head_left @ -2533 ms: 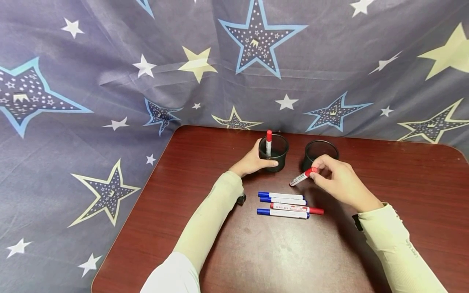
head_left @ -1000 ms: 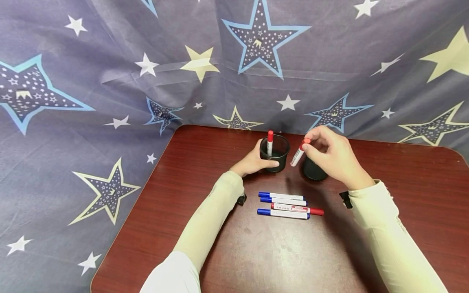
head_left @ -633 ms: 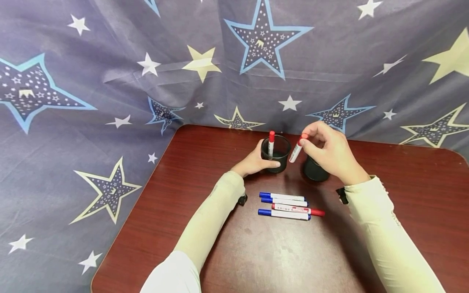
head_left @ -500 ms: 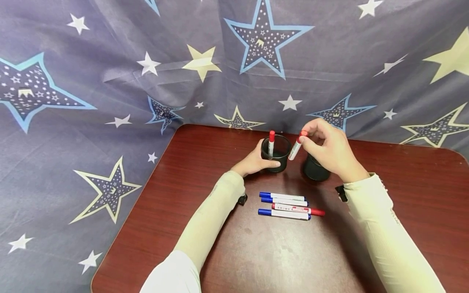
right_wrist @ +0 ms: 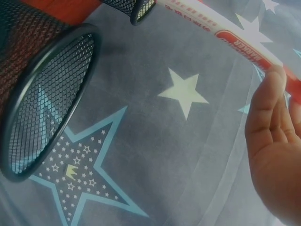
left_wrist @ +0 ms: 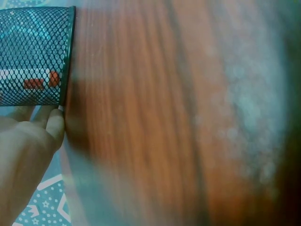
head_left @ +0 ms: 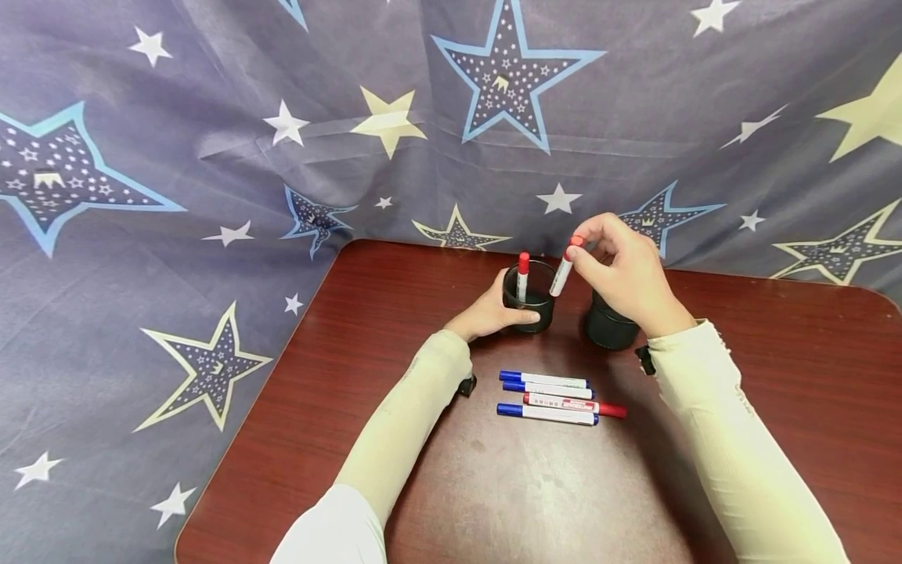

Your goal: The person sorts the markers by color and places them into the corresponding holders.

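My left hand (head_left: pixel 491 310) grips the left black mesh pen cup (head_left: pixel 537 319), thumb across its front. Inside that cup a red-capped marker (head_left: pixel 522 280) stands upright; through the mesh it also shows in the left wrist view. My right hand (head_left: pixel 625 270) pinches a second red marker (head_left: pixel 562 276) by its capped end. This marker slants down to the left, its lower end at the left cup's right rim; whether it touches cannot be told. Below my right hand stands another mesh cup (head_left: pixel 610 325), its top partly hidden in the head view; its rim (right_wrist: pixel 96 44) shows in the right wrist view.
In front of the cups several markers lie side by side on the brown table (head_left: pixel 451 486): blue ones (head_left: pixel 550 413) and a red one (head_left: pixel 578 404). A star-patterned cloth (head_left: pixel 338 172) hangs behind the table's back edge.
My right hand has lifted the red marker from near the table, up and leftward, to the left cup's rim, and the marker has tilted steeper. My left hand stays on its cup.
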Available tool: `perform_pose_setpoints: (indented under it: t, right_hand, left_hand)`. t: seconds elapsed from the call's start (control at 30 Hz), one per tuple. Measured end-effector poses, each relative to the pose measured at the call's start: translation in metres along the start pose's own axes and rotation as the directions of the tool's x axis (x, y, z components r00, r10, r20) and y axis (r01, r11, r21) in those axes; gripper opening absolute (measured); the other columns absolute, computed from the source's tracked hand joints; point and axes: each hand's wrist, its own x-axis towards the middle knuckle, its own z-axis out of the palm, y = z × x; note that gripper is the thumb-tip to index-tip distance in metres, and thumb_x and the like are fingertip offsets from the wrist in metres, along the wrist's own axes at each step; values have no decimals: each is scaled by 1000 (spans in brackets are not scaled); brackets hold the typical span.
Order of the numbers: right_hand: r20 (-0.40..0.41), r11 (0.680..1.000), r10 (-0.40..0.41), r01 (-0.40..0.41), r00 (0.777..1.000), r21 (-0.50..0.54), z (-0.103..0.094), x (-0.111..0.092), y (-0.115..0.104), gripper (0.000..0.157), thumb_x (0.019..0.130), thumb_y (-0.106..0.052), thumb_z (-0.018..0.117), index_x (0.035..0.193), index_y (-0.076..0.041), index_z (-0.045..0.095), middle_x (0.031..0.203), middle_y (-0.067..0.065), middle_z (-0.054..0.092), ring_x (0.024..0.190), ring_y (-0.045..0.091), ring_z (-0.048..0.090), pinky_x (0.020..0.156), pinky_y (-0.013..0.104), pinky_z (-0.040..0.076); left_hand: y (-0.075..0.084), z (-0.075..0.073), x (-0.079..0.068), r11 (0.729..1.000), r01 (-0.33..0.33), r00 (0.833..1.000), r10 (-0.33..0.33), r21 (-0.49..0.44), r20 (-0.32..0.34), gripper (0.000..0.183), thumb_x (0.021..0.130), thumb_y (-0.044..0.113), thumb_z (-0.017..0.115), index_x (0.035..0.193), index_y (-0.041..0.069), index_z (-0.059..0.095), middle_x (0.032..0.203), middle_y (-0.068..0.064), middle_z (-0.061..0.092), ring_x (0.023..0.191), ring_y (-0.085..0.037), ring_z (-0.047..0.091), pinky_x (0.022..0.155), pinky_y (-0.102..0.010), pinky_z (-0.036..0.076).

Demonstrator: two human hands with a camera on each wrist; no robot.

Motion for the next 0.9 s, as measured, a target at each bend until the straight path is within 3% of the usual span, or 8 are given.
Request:
perform_pose_setpoints:
  t: [0.13,0.3,0.57,0.67,0.9]
  right_hand:
    - [6,1000,13,-13,1000,13,6,4,0,16,93,-12,73,106,-8,64,88,3,71,70,12,56,63,25,39]
    - [52,998,55,-55,997,5,15,7,6,16,95,-17,71,107,-9,64,96,3,70,67,14,53,59,27,40]
    - [102,993,119,-116,988,-31,27,9,16,16,96,-18,70,109,-10,64,101,4,67,61,21,53,55,30,41]
    - [108,992,121,-118,987,-38,32,10,19,17,96,-17,70,109,-10,64,102,6,68,64,23,54,57,30,41]
    - [139,992,119,-114,983,-44,45,11,33,15,96,-14,69,108,-7,63,104,11,69,76,25,59,70,40,45]
  left_hand:
    - [7,-2,-3,1000,10,1000,-9,-25,26,93,81,13,84,152,6,25,143,-22,49,126,-26,51,108,-29,34]
    - [-13,1,5,1000,10,1000,-10,-23,2,95,81,17,86,153,13,25,142,-16,50,124,-20,51,109,-29,34]
    - [-11,1,5,1000,12,1000,-12,-22,-1,94,81,18,86,153,15,26,141,-12,51,124,-17,51,108,-27,35]
    - [-7,0,3,999,16,1000,-15,-37,15,95,81,15,85,154,12,24,142,-14,50,125,-20,50,108,-28,34]
    - [22,-6,-9,999,29,998,-27,-32,63,93,84,12,82,154,5,22,143,-16,49,125,-20,50,107,-27,35]
